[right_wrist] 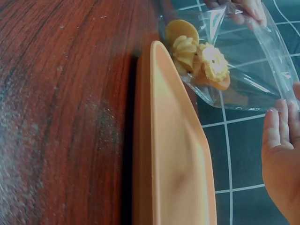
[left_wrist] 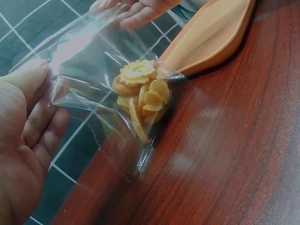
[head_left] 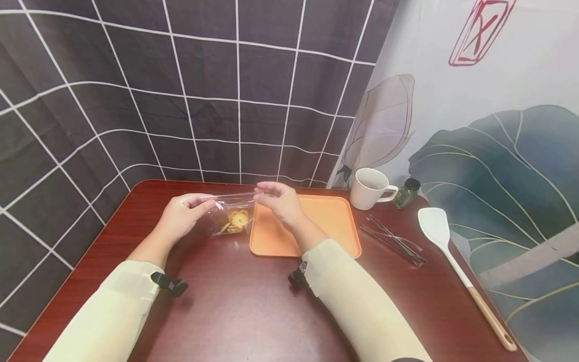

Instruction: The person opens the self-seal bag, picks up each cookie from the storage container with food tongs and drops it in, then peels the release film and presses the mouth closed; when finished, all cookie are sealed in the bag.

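A clear plastic bag (head_left: 226,206) stretches between my two hands over the dark red table. Several yellow cookies (left_wrist: 143,93), some flower-shaped and one with a ruffled edge, lie at the bottom of the bag. My left hand (head_left: 183,216) pinches the bag's upper left edge between thumb and fingers. At the upper right corner, my right hand (head_left: 280,201) pinches the film, its wrist above an orange tray (head_left: 321,221). In the right wrist view, the cookies (right_wrist: 197,56) hang beyond the tray's rim (right_wrist: 154,117).
Behind the tray's right corner stand a white mug (head_left: 368,191) and a small jar with a black lid (head_left: 407,193). Metal tongs (head_left: 393,239) lie right of the tray. Farther right is a white spatula (head_left: 452,256) with a wooden handle. A dark checked curtain (head_left: 203,115) hangs behind the table.
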Demonstrator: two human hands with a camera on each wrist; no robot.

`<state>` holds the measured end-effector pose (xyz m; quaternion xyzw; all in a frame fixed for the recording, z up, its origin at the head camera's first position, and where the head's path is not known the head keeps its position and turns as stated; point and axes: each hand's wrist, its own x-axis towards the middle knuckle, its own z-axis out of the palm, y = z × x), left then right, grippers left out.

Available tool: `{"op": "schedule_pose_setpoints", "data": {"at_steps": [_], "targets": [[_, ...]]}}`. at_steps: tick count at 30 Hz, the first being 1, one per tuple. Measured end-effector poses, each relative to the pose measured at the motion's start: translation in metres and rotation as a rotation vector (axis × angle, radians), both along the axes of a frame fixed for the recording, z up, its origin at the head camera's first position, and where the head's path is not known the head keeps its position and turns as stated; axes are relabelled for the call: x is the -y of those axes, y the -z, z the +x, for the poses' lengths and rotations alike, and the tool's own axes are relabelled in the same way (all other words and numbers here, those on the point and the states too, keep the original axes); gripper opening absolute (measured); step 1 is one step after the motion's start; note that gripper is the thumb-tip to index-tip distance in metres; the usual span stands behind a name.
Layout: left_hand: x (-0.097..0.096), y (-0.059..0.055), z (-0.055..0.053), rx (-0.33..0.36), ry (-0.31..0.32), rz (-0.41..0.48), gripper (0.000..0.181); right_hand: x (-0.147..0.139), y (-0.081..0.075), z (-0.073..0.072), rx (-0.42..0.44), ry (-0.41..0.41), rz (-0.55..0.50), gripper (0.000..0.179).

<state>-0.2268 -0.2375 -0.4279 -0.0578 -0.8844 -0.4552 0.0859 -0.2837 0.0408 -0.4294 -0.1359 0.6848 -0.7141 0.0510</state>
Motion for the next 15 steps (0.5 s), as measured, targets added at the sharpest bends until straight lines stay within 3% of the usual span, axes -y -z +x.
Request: {"op": "schedule_pose_setpoints", "data": {"at_steps": [8,15], "targets": [[0.0004,0.0001,-0.0002,0.014,0.006,0.025,0.035,0.0033,0.0066,0.0011,0.005,-0.073,0.057,0.046],[0.0012,0.0012,-0.0013,0.023,0.029,0.078,0.036,0.0023,0.0098,0.0023,0.005,-0.052,0.151,0.042]]}}
